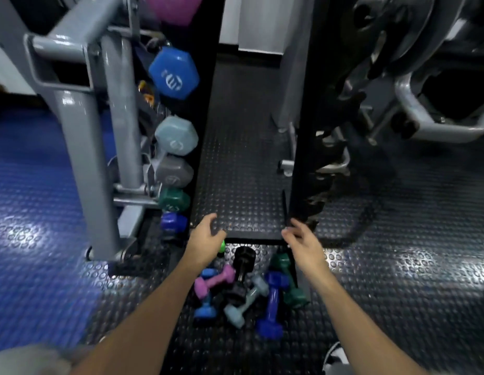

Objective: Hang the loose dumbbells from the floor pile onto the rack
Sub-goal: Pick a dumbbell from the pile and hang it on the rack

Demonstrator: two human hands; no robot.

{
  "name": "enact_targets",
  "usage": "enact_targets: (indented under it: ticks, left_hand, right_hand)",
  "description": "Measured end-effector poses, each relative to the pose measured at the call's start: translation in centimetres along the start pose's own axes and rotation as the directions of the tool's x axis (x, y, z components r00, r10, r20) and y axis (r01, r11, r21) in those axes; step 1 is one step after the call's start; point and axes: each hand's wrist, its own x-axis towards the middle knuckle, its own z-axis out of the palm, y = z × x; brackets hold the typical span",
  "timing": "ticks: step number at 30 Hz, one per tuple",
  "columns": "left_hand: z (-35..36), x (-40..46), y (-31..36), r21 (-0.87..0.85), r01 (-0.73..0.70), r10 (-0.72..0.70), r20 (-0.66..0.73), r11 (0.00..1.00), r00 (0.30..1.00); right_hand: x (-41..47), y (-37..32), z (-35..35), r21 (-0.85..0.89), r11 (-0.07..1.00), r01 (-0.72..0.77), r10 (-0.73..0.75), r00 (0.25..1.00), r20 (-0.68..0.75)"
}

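Rack (178, 136), left: approx. five dumbbells already hung in a column, blue at top to small blue at bottom. Left hand (204, 239): fingers loosely curled, holding nothing, above the pile. Floor pile (243, 290), centre, between the forearms: pink, black, pale blue, dark blue, green dumbbells not yet hung. Right hand (303, 240): fingers relaxed, empty. Est. progress: roughly half done.

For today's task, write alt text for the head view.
Two bare hands, left hand and right hand, reach empty over a floor pile of coloured dumbbells. A rack to the left already holds several.
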Motion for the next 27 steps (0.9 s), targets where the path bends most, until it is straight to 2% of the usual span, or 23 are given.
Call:
enact_targets:
  ticks: [6,12,23,27]
  left_hand:
    - [2.0,2.8,-10.3,-0.007,0.261,-0.261,-0.020,0.965,0.965]
    - [3.4,7.5,-17.7,0.008,0.357,-0.357,-0.023,0.934,0.934]
    - [7.0,18.7,-27.2,-0.114,0.534,-0.543,-0.069,0.838,0.837]
    - [8.7,20.1,-28.4,-0.209,0.580,-0.602,-0.058,0.787,0.796]
  right_hand:
    - [3.8,8.8,7.0,-0.104,0.973,-0.208,0.224,0.960,0.171]
    - [9.6,14.0,15.3,-0.162,0.957,-0.242,0.274,0.937,0.215]
    - [20.2,20.2,26.2,0.045,0.936,-0.349,0.332,0.918,0.216]
    - [22.6,21.8,28.5,0.042,0.909,-0.415,0.396,0.890,0.227]
